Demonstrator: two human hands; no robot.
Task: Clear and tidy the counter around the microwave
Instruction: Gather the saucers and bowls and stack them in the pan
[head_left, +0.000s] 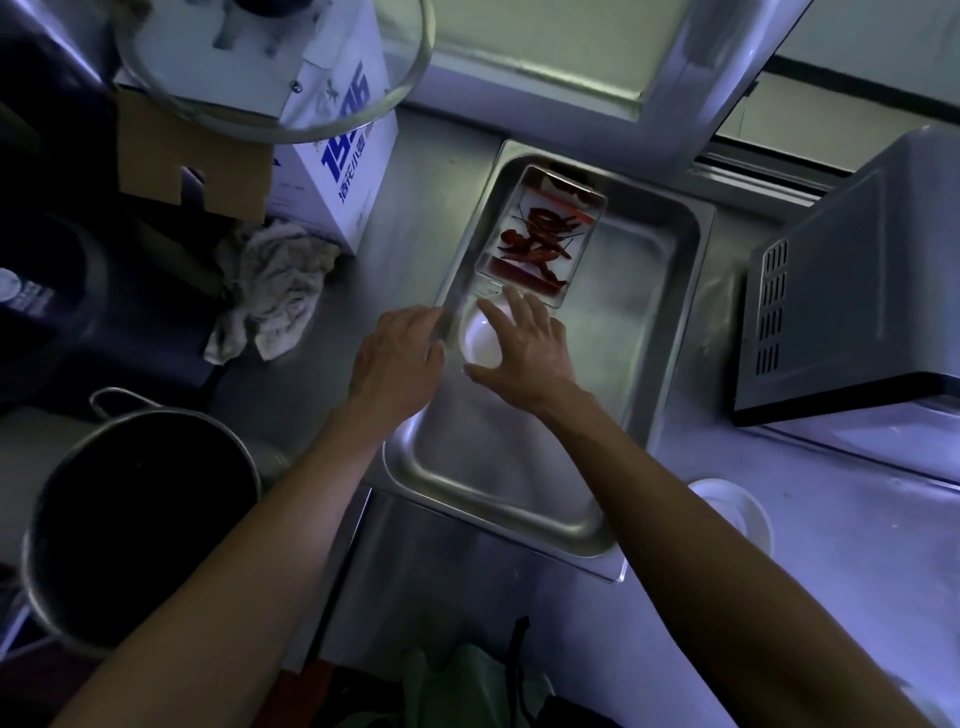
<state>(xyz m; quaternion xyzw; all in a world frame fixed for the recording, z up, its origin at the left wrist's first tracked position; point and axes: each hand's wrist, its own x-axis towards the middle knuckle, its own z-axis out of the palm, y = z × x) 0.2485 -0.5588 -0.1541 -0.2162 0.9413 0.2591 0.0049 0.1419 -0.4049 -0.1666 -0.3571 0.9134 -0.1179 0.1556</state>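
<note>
Both hands are stretched over the steel tray (613, 525): the left hand (397, 358) grips its rim, while the right hand (530, 345) is spread open above a white bowl (480, 340), at its nine o'clock.

both arms outstretched; left grip (397, 358) curled, right grip (524, 345) splayed.

Steel counter (441, 171) — tray (649, 322), microwave (852, 291), rag (275, 291)
</note>
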